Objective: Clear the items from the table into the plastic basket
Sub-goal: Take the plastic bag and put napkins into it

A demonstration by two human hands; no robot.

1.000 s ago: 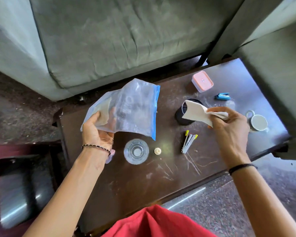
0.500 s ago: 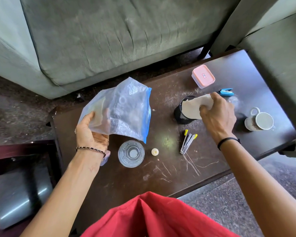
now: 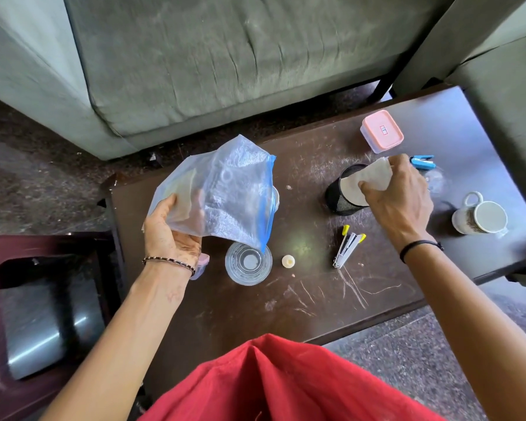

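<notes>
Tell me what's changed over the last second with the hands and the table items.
The right hand brought the white paper down to the mouth of the black mesh cup, its grip on the paper unchanged. The left hand still holds the zip bag up; the glass, stapler, mug and pink box have not moved.

blue-edged clear bag (image 3: pixel 225 192), pink box lid (image 3: pixel 381 132), black mesh cup (image 3: pixel 336 202) (fine grid), cream paper (image 3: pixel 374 173), dark brown table (image 3: pixel 225 314).

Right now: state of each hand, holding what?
Left hand: grips the clear zip bag, held in the air.
Right hand: grips a folded white paper at the mouth of the black mesh cup.
</notes>
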